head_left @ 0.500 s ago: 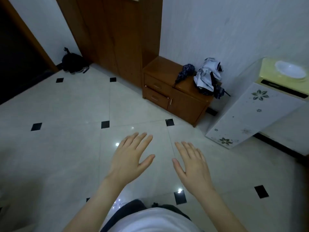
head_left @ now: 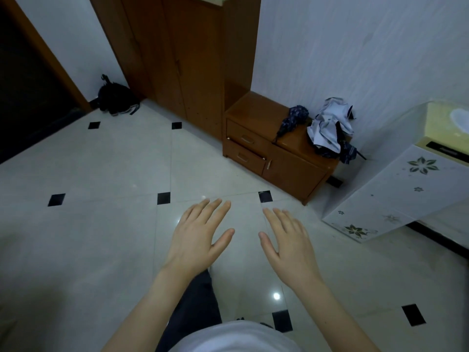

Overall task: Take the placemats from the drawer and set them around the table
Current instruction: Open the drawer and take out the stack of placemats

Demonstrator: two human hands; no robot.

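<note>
A low brown wooden cabinet [head_left: 299,171] stands against the white wall ahead to the right. Its left half has two drawers: the upper drawer [head_left: 245,139] and the lower drawer [head_left: 242,157], both looking closed. No placemats and no table are in sight. My left hand [head_left: 200,235] and my right hand [head_left: 289,240] are held out palm-down over the tiled floor, fingers straight and spread, holding nothing. Both hands are well short of the cabinet.
A folded dark umbrella [head_left: 291,121] and crumpled white cloth [head_left: 330,128] lie on the cabinet top. A tall brown wardrobe [head_left: 182,59] stands left of it. A white floral-print appliance [head_left: 390,194] is at the right, a black bag [head_left: 115,99] by the dark doorway.
The view has moved a little closer to the cabinet and shifted. Both hands stay spread and empty in front of me.
</note>
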